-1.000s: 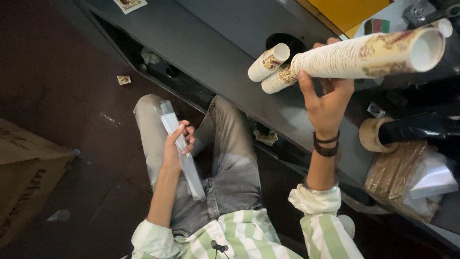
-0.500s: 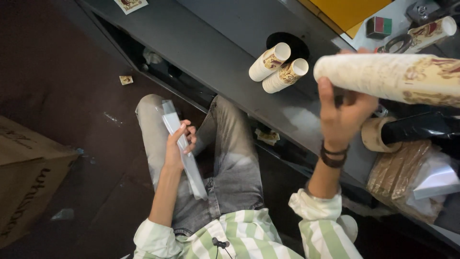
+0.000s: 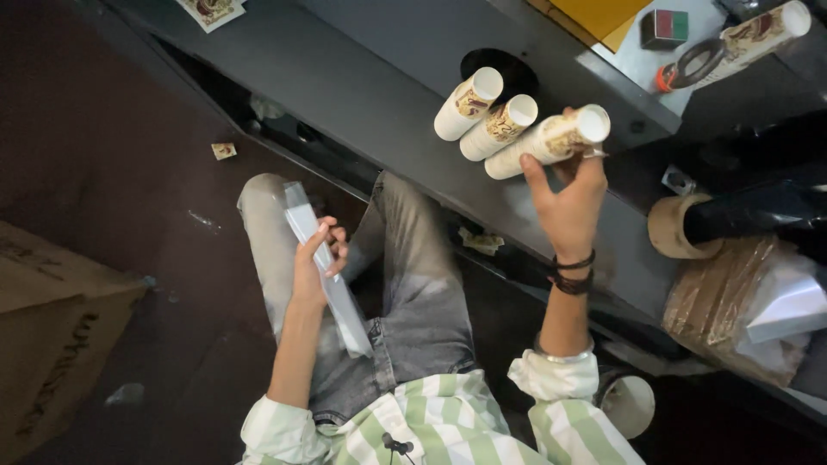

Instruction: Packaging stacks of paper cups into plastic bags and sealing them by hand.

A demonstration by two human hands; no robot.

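A brown cardboard box (image 3: 60, 336) sits at the far left on the dark floor (image 3: 121, 155), with a small scrap of printed paper (image 3: 223, 151) lying farther up. Next comes the left hand (image 3: 315, 263), its grip clamped on a long, flat clear plastic sleeve (image 3: 327, 275) that lies slantwise over the left thigh of the grey jeans (image 3: 413, 301); fingers curl over its edge near the upper end.

Above the knees runs the grey metal tabletop (image 3: 379, 95). On it, two stacks of printed paper cups (image 3: 482, 112) lie on their sides, touching each other, their white open ends pointing up and to the right, near a dark round hole (image 3: 500, 69). Just beside them lies a third stack of paper cups (image 3: 547, 142), and the right hand (image 3: 568, 202) has its grip closed on this one, fingers wrapped round its upper end. Dark bands (image 3: 573, 274) circle that wrist.

Farther right are a roll of brown tape (image 3: 676, 228), crumpled clear wrapping (image 3: 732, 301), and another cup stack (image 3: 758, 30) by the top edge.
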